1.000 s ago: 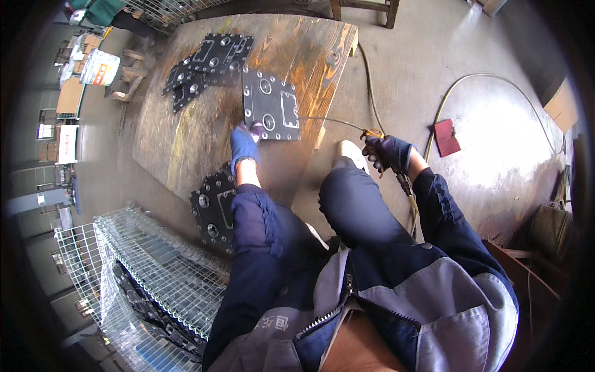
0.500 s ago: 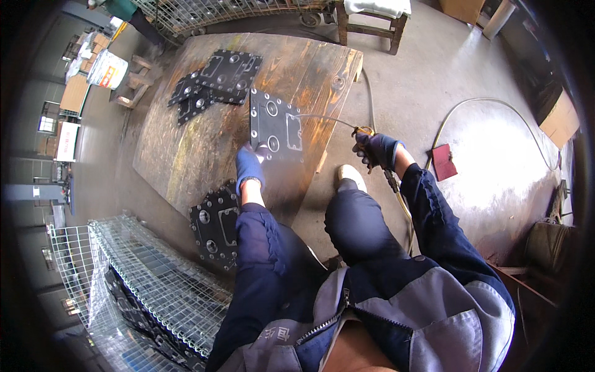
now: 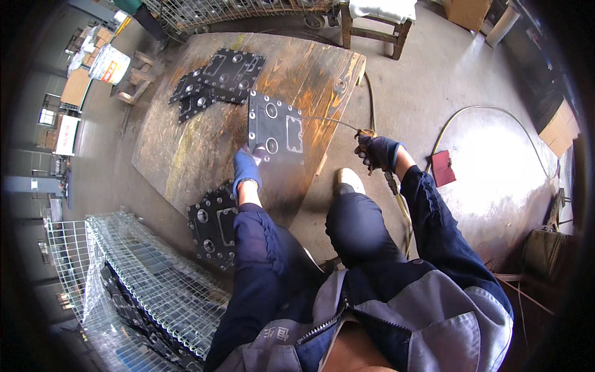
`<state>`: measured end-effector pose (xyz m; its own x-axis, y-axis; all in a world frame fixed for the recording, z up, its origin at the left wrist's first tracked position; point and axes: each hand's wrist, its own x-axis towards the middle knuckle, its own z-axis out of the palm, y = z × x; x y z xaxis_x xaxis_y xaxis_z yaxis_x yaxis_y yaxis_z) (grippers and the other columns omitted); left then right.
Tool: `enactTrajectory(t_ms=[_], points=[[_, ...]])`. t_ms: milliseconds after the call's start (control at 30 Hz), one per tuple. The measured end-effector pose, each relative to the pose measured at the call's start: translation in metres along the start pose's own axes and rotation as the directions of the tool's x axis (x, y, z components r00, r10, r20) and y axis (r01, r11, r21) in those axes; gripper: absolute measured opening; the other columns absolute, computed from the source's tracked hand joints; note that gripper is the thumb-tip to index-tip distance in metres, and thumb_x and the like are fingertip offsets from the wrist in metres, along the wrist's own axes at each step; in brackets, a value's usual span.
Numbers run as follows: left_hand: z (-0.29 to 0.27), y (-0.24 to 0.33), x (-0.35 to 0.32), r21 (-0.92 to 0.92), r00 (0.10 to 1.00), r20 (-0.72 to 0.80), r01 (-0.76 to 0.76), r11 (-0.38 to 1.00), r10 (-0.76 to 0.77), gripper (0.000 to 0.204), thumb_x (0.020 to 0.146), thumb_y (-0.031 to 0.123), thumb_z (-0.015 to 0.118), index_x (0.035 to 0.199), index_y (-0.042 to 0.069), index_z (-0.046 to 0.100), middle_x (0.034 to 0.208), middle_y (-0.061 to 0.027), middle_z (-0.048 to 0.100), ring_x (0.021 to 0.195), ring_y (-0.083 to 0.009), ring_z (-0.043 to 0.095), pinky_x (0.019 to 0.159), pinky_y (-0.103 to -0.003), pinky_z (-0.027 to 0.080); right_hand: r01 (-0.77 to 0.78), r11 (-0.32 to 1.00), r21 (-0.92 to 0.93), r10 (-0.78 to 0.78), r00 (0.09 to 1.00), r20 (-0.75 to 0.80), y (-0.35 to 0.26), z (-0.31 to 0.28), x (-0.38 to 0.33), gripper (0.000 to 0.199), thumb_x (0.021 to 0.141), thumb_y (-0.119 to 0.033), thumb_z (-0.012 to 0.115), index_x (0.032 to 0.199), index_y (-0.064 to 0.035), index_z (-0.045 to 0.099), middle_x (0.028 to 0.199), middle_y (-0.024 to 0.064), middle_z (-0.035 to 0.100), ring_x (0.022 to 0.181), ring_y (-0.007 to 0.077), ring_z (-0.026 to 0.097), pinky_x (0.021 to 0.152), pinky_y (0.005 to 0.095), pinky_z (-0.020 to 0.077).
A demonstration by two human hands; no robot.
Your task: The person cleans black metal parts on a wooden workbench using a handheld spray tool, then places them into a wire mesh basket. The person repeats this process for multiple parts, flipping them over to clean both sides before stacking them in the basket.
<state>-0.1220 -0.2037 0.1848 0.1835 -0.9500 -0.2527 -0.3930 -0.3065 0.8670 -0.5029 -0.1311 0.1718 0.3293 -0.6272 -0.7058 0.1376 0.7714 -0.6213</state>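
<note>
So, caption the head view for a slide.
Blue-gloved left hand steadies dark holed metal plate; right hand aims thin spray wand.

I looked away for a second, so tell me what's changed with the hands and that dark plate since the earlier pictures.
Little changed. The left hand is still pressed on the near edge of the dark metal plate lying flat on the wooden board. The right hand keeps gripping the spray wand, whose tip stays aimed at the plate. The view itself tilted, so everything sits lower in the picture. The plate pile stayed put.

Sunlit concrete floor, wooden stool
</note>
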Motion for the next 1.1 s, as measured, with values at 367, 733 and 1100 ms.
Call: enactTrajectory(t_ms=[367,733,1100], points=[[0.002,-0.011,0.009,0.024,1.000,-0.013,-0.026,0.999,0.027,0.026,0.085,0.017,0.071,0.105,0.001,0.064,0.092,-0.0116,0.069,0.072,-0.0201,0.062,0.069,-0.035,0.049,0.056,0.986,-0.156,-0.106,0.936,-0.335,-0.002,0.024,-0.010,0.035,0.093,-0.040,0.058,0.098,-0.0056,0.064,0.079,0.0068,0.063,0.062,0.0188,0.060,0.056,0.0362,0.0511],[-0.010,0.024,-0.031,0.498,0.998,0.069,-0.041,0.866,0.008,0.053,0.092,0.028,0.062,0.137,0.007,0.044,0.132,-0.0199,0.053,0.122,-0.0324,0.052,0.100,-0.039,0.045,0.159,0.963,-0.216,-0.176,0.983,-0.060,0.024,0.023,-0.097,0.039,0.094,-0.040,0.056,0.098,-0.0020,0.064,0.082,0.0070,0.064,0.057,0.0155,0.060,0.053,0.0283,0.0516],[-0.007,-0.087,0.048,-0.145,0.888,0.303,0.402,0.904,-0.347,0.069,0.087,0.047,0.063,0.140,0.007,0.046,0.135,-0.0088,0.056,0.114,-0.0248,0.055,0.098,-0.041,0.043,-0.034,0.864,-0.502,-0.118,0.956,-0.268,0.015,0.038,-0.105,0.033,0.093,-0.033,0.062,0.103,-0.0018,0.063,0.082,0.0076,0.063,0.064,0.0179,0.064,0.050,0.0320,0.0531]])
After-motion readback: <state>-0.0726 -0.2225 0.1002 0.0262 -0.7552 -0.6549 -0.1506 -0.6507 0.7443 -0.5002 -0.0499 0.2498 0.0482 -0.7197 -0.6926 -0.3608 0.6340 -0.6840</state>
